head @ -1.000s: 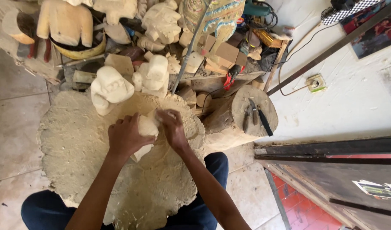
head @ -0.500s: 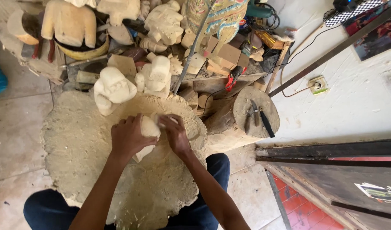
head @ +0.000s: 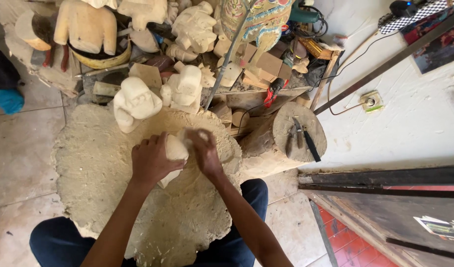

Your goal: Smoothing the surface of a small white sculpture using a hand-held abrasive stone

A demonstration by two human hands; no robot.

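A pale carved wooden piece (head: 175, 151) rests in front of me over a wide mat covered in sawdust (head: 93, 168). My left hand (head: 150, 160) grips it from the left side. My right hand (head: 202, 151) presses against its right top; the fingers are curled and blurred, and I cannot tell whether they hold something small. Both forearms reach up from my lap, and my legs in dark trousers (head: 54, 242) lie under the mat's near edge.
Unfinished pale carvings (head: 135, 101) (head: 185, 86) stand just beyond the mat. A wooden stump (head: 291, 136) at the right carries dark hand tools (head: 303, 138). Behind are more carvings, wood blocks, a painted mask (head: 259, 22) and cables. Dark planks (head: 380, 178) lie at the right.
My right hand has shifted slightly across the top of the carving while my left hand keeps its hold. The view has drifted a little.
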